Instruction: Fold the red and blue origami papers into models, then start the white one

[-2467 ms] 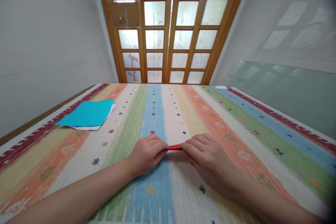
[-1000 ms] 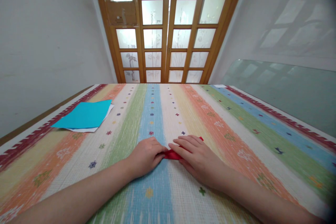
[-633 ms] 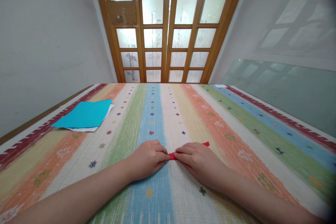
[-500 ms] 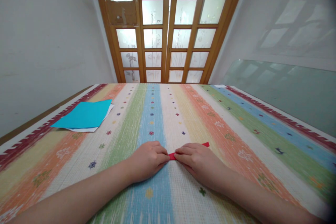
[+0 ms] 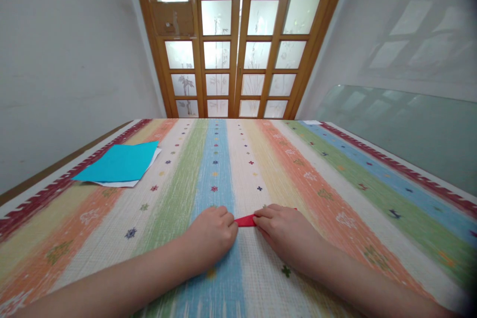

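A narrow piece of folded red paper (image 5: 246, 221) lies at the near middle of the striped tablecloth, between my hands. It tapers toward the left. My left hand (image 5: 214, 231) is closed, its thumb and fingertips pinching the paper's left end. My right hand (image 5: 283, 226) has its fingers pressed together over the paper's right part, covering most of it. A small red tip shows just past the knuckles of that hand.
A stack of blue paper (image 5: 122, 163) with white sheets under it rests at the left of the tablecloth (image 5: 179, 184). White walls stand on both sides, a glass panel (image 5: 406, 129) at the right. Wooden doors (image 5: 238, 49) with glass panes are beyond the far edge.
My hands have moved slightly apart, so more of the red paper shows between them, now as a tapering wedge. Less of it sticks out past my right hand.
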`<state>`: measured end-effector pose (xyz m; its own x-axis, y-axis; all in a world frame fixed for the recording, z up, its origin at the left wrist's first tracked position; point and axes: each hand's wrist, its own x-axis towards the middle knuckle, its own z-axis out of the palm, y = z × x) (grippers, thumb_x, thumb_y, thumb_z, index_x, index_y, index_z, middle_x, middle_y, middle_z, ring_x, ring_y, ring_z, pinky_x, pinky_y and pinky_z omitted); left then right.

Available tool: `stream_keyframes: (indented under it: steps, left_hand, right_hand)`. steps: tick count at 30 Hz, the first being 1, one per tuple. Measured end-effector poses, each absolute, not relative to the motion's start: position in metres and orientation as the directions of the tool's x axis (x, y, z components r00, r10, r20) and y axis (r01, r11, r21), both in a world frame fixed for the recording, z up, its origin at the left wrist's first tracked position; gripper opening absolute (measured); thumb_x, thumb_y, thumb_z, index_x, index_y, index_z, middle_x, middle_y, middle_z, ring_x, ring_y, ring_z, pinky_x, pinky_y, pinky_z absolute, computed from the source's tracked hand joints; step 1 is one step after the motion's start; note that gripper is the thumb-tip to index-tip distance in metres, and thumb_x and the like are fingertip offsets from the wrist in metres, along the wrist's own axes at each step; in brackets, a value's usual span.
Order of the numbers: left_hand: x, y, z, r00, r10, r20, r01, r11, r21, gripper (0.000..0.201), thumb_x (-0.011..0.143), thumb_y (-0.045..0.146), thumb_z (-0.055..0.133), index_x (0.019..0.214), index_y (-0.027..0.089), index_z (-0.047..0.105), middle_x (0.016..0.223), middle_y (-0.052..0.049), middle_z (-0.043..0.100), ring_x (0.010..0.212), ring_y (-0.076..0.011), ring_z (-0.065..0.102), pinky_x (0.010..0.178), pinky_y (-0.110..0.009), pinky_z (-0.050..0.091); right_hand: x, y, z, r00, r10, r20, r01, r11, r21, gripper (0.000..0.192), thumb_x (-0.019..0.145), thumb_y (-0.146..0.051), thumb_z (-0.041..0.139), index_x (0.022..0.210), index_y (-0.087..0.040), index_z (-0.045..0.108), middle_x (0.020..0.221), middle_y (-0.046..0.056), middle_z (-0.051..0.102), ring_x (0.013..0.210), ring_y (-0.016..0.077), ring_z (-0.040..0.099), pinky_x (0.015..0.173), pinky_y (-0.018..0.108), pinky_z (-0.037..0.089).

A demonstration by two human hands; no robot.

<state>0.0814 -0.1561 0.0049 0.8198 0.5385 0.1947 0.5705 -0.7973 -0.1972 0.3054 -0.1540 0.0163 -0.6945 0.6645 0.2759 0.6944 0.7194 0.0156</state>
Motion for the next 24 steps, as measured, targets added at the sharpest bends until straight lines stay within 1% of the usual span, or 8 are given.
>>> stream_keyframes:
  steps: [4, 9, 13, 18, 21, 24]
  left_hand:
    - [0.086, -0.164, 0.001, 0.790, 0.593, 0.154, 0.610, -0.736, -0.295, 0.012, 0.088, 0.012, 0.060, 0.077, 0.013, 0.064, 0.071, -0.008, 0.062, 0.067, -0.0243, 0.058, 0.056, -0.034, 0.044]
    - [0.089, -0.172, 0.002, 0.741, 0.654, 0.155, 0.660, -0.666, -0.347, 0.013, 0.086, 0.012, 0.061, 0.074, 0.013, 0.066, 0.068, -0.010, 0.062, 0.066, -0.0252, 0.058, 0.054, -0.034, 0.041]
    - [0.091, -0.175, 0.005, 0.709, 0.694, 0.125, 0.686, -0.638, -0.349, 0.010, 0.083, 0.011, 0.062, 0.075, 0.012, 0.067, 0.070, -0.011, 0.063, 0.068, -0.0245, 0.059, 0.054, -0.032, 0.040]
    - [0.093, -0.178, 0.009, 0.657, 0.754, 0.031, 0.719, -0.613, -0.328, 0.006, 0.083, 0.011, 0.064, 0.080, 0.011, 0.069, 0.074, -0.013, 0.066, 0.071, -0.0260, 0.060, 0.055, -0.032, 0.041]
    - [0.094, -0.179, 0.011, 0.637, 0.771, 0.008, 0.730, -0.600, -0.328, 0.006, 0.085, 0.012, 0.064, 0.083, 0.011, 0.070, 0.077, -0.013, 0.067, 0.073, -0.0260, 0.061, 0.056, -0.032, 0.042]
    - [0.094, -0.181, 0.013, 0.629, 0.777, -0.003, 0.729, -0.592, -0.344, 0.007, 0.085, 0.012, 0.064, 0.082, 0.011, 0.070, 0.076, -0.013, 0.067, 0.073, -0.0255, 0.061, 0.056, -0.032, 0.042]
  right_hand:
    - [0.306, -0.155, 0.015, -0.679, 0.685, 0.265, 0.714, 0.700, 0.020, 0.023, 0.086, -0.005, 0.057, 0.087, -0.020, 0.075, 0.081, 0.005, 0.073, 0.073, 0.0186, 0.066, 0.066, 0.030, 0.048]
    - [0.303, -0.157, 0.017, -0.661, 0.699, 0.274, 0.728, 0.686, 0.005, 0.025, 0.086, -0.005, 0.056, 0.087, -0.021, 0.075, 0.081, 0.006, 0.073, 0.074, 0.0194, 0.067, 0.068, 0.031, 0.051]
    - [0.303, -0.157, 0.016, -0.655, 0.714, 0.249, 0.733, 0.680, -0.022, 0.023, 0.087, -0.005, 0.057, 0.087, -0.019, 0.075, 0.083, 0.007, 0.073, 0.077, 0.0201, 0.068, 0.071, 0.032, 0.052]
    - [0.305, -0.157, 0.016, -0.661, 0.729, 0.179, 0.733, 0.678, -0.054, 0.025, 0.089, -0.009, 0.054, 0.097, -0.019, 0.075, 0.094, 0.008, 0.074, 0.085, 0.0217, 0.068, 0.077, 0.035, 0.053]
    - [0.306, -0.157, 0.018, -0.667, 0.728, 0.161, 0.729, 0.682, -0.061, 0.026, 0.090, -0.010, 0.052, 0.100, -0.019, 0.075, 0.098, 0.008, 0.074, 0.091, 0.0218, 0.068, 0.081, 0.035, 0.053]
    - [0.305, -0.158, 0.020, -0.664, 0.733, 0.148, 0.733, 0.677, -0.066, 0.026, 0.090, -0.010, 0.053, 0.100, -0.019, 0.074, 0.099, 0.008, 0.074, 0.092, 0.0221, 0.068, 0.082, 0.035, 0.053]
